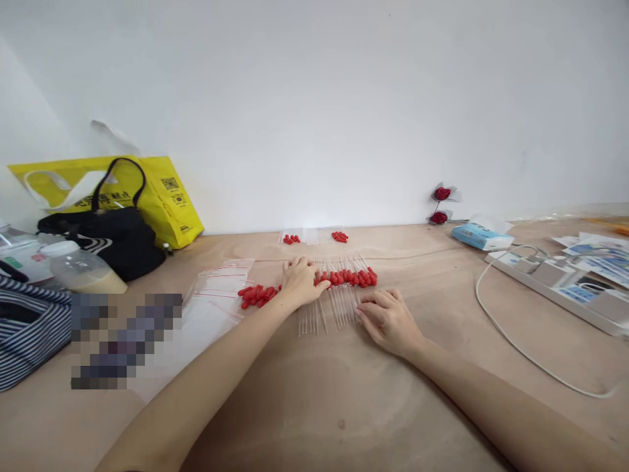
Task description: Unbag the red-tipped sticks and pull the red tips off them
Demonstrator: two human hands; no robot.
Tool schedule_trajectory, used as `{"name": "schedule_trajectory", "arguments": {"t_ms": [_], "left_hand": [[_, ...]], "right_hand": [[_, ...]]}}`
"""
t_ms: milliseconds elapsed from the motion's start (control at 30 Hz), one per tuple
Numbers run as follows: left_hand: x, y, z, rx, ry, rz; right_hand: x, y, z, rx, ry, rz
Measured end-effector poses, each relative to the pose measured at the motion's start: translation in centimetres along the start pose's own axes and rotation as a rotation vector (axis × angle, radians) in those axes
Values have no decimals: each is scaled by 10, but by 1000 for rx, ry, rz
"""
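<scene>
A row of clear thin droppers [344,308] with red rubber bulbs [339,278] lies across the middle of the table. My left hand [297,282] rests over the left part of the row, thumb and fingers apart, covering some of the bulbs. At the right end of the row, my right hand [390,321] has its fingers curled together against the thumb beside the tube tips. Whatever is between those fingertips is hidden. Left of my left hand, a heap of loose red bulbs [256,296] sits by clear plastic zip bags [216,288].
Two small groups of red bulbs [291,239] in clear plastic lie near the wall. A yellow bag [181,203], a black bag [128,242] and a bottle [88,269] stand left. Right are a tissue pack [476,236], a power strip [555,288] and its white cable [511,351].
</scene>
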State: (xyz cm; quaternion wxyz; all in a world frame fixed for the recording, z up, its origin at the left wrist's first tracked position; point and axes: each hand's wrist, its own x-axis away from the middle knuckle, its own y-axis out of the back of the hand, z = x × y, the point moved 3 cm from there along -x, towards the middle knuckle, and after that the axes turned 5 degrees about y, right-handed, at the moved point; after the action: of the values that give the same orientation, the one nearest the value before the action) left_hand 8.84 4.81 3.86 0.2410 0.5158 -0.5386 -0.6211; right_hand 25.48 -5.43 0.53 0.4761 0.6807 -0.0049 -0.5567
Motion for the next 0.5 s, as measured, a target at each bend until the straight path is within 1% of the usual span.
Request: {"name": "schedule_trajectory", "arguments": {"t_ms": [100, 200, 333, 433, 500], "left_hand": [[-8, -5, -3, -14, -13, 22], [-10, -8, -3, 2, -16, 24], [-10, -11, 1, 25, 55, -7], [-2, -6, 7, 45, 121, -61], [11, 4, 10, 79, 112, -125]], "right_hand": [[-1, 3, -4, 6, -19, -34], [-4, 2, -2, 9, 3, -47], [-5, 0, -1, 22, 31, -44], [-4, 0, -2, 19, 20, -56], [-3, 0, -3, 17, 11, -64]]}}
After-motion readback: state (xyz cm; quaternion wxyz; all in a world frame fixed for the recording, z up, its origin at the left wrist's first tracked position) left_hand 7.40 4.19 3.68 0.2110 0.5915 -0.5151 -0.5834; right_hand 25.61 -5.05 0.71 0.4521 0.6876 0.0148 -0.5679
